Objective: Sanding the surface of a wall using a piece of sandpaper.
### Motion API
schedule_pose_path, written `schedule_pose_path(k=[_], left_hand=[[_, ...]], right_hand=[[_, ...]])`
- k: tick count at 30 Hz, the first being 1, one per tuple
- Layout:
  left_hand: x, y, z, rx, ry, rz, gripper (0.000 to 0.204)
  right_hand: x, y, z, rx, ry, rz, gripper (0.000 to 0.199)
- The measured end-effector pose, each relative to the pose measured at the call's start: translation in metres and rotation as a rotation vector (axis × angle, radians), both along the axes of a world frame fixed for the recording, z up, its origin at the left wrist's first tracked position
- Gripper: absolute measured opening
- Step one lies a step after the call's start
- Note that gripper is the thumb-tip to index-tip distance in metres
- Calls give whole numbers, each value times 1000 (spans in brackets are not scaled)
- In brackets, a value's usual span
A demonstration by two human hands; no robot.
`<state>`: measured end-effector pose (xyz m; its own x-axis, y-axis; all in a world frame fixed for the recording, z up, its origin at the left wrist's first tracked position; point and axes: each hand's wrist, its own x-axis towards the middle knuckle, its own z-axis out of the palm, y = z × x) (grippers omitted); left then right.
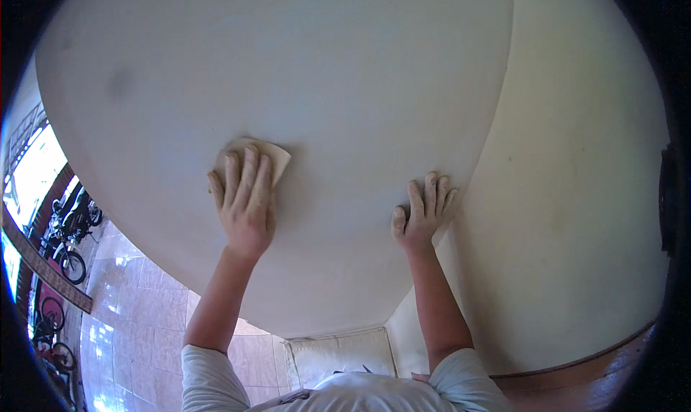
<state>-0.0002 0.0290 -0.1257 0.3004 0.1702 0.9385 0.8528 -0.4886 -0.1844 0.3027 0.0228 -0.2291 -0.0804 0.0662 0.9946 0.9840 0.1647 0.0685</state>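
My left hand (247,209) presses a folded beige sheet of sandpaper (277,159) flat against the pale wall (345,88). Its fingers lie over the sheet, and one pointed corner sticks out to the right of them. Further right, my right hand (425,214) leans on the same wall beside the inside corner, its fingers spread and holding nothing. Both hands are coated with pale dust, mostly on the fingers. The palm sides of both hands are hidden.
A second wall (576,167) meets this one at the right. Below are glossy floor tiles (144,304) and a whitish square-edged surface (342,351) near my body. At the far left stand a motorcycle (74,225) and bicycles (54,326) past a low ledge (47,264).
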Motion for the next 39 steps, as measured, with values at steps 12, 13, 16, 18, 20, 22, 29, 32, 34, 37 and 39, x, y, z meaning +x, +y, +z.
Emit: schedule_pose_path(k=[12, 13, 16, 18, 20, 22, 29, 32, 34, 37, 39], left_hand=[[2, 10, 5, 27, -171, 73, 44], [3, 11, -10, 29, -174, 72, 44], [-4, 10, -27, 3, 51, 53, 41], [-5, 12, -7, 46, -89, 53, 40], [-1, 13, 6, 122, -255, 75, 39], [6, 7, -4, 52, -106, 68, 40], [-12, 15, 71, 155, -75, 87, 45], [10, 11, 90, 156, -34, 55, 47], [31, 4, 95, 95, 101, 1, 50], [49, -5, 105, 100, 471, -211, 45], [55, -4, 104, 37, 549, -562, 30]], right_hand=[[-7, 5, 0, -33, 19, 11, 48], [-6, 4, 1, -31, 15, 11, 48], [-8, 2, 0, -29, 14, 15, 48], [-7, 0, 0, -49, 31, 20, 48], [-6, 1, -1, -35, 26, 15, 48], [-7, 1, -3, -24, 27, 10, 47], [-8, -1, 1, -20, 29, 12, 47], [-4, -1, 1, -19, 60, 25, 47], [-2, -6, 6, -24, 94, 35, 46], [-14, -22, 47, -62, 127, 187, 45], [-27, -39, 89, 48, 31, 382, 46]])
